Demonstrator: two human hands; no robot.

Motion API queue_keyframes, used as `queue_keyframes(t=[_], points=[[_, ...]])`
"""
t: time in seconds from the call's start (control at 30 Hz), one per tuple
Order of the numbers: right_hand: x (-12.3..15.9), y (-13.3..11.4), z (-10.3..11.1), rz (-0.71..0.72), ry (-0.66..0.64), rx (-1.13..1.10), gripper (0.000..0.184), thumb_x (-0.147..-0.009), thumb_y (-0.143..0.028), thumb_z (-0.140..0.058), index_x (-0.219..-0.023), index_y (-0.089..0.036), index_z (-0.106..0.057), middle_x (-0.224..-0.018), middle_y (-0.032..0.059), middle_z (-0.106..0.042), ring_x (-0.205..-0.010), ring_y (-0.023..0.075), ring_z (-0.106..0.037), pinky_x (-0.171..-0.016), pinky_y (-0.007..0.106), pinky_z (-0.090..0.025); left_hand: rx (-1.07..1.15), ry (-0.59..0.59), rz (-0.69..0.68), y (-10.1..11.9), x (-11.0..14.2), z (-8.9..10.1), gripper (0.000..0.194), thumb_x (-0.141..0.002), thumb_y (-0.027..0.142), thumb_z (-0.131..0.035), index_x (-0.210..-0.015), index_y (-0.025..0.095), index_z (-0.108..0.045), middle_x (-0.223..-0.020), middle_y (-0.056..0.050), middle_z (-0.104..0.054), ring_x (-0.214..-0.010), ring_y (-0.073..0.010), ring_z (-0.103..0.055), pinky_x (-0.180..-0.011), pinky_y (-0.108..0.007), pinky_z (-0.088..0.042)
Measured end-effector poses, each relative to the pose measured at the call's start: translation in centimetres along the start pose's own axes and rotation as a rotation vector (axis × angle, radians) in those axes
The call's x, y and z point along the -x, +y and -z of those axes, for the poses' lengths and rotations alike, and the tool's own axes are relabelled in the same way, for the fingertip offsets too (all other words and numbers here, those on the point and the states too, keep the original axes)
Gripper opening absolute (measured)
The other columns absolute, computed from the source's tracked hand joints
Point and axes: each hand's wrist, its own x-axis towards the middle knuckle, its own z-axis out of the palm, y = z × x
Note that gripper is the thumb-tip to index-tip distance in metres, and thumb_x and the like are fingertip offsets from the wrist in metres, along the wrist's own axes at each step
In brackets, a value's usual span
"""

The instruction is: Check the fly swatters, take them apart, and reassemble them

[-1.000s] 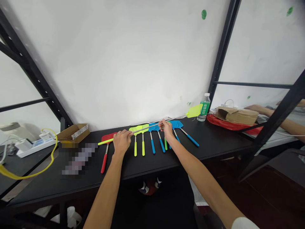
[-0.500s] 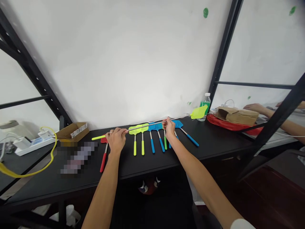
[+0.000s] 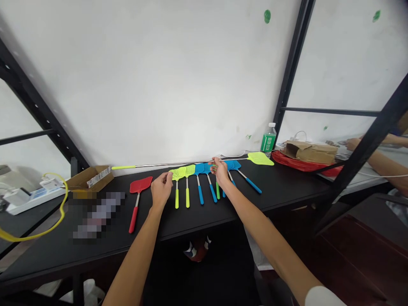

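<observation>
A long extended fly swatter (image 3: 259, 159) with a yellow-green head and grip lies along the back of the table by the wall. My left hand (image 3: 161, 188), fingers curled in, is beside the head of a shorter yellow-green swatter (image 3: 178, 174); nothing shows in it. Over the overlapping blue swatter heads, my right hand (image 3: 220, 171) has its fingers loosely bent and apart, holding nothing. It partly hides a green-handled swatter (image 3: 218, 191). Several blue-handled swatters (image 3: 200, 195) line up in the row. To the left lies a red swatter (image 3: 140, 185), apart from the others.
An open cardboard box (image 3: 75, 182) and a blurred patch (image 3: 100, 214) are on the left. A bottle with a green label (image 3: 268, 138) stands by the right post. Beyond it, a brown carton (image 3: 310, 152) rests on red plastic (image 3: 287, 163). A yellow cable (image 3: 60, 219) loops at far left.
The long yellow-green swatter, held up by both hands before, has been laid down along the wall and let go. My left hand has shifted right, uncovering the red swatter's head.
</observation>
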Motion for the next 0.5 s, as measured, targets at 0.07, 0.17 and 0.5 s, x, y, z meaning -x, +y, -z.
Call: queue_keyframes(t=[0.07, 0.17, 0.5], points=[[0.2, 0.0, -0.1, -0.019, -0.026, -0.002, 0.032, -0.078, -0.049, -0.068, -0.093, -0.021, -0.061, -0.073, 0.0018, -0.070, -0.048, 0.0111, -0.054, -0.041, 0.023, -0.036, 0.183, 0.034, 0.073, -0.1, -0.2, 0.0, 0.040, -0.089, 0.051, -0.050, -0.093, 0.018, -0.072, -0.055, 0.001, -0.057, -0.049, -0.0145, -0.051, -0.053, -0.025, -0.040], [0.4, 0.1, -0.3, -0.033, -0.073, 0.006, 0.032, -0.078, -0.047, -0.067, -0.095, -0.022, -0.059, -0.070, 0.0010, -0.069, -0.048, 0.0121, -0.054, -0.041, 0.023, -0.036, 0.456, 0.120, 0.223, -0.5, -0.7, 0.1, 0.045, -0.086, 0.057, -0.051, -0.083, 0.016, -0.068, -0.053, 0.001, -0.054, -0.044, -0.0115, -0.045, -0.047, -0.024, -0.037], [0.4, 0.2, -0.4, -0.050, -0.117, -0.019, 0.033, -0.077, -0.049, -0.067, -0.094, -0.022, -0.058, -0.067, 0.0001, -0.066, -0.047, 0.0121, -0.054, -0.041, 0.023, -0.036, 0.706, 0.288, 0.404, -2.0, -1.8, 0.0, 0.041, -0.080, 0.058, -0.056, -0.067, 0.021, -0.047, -0.054, 0.004, -0.048, -0.045, -0.0097, -0.045, -0.041, -0.022, -0.033]])
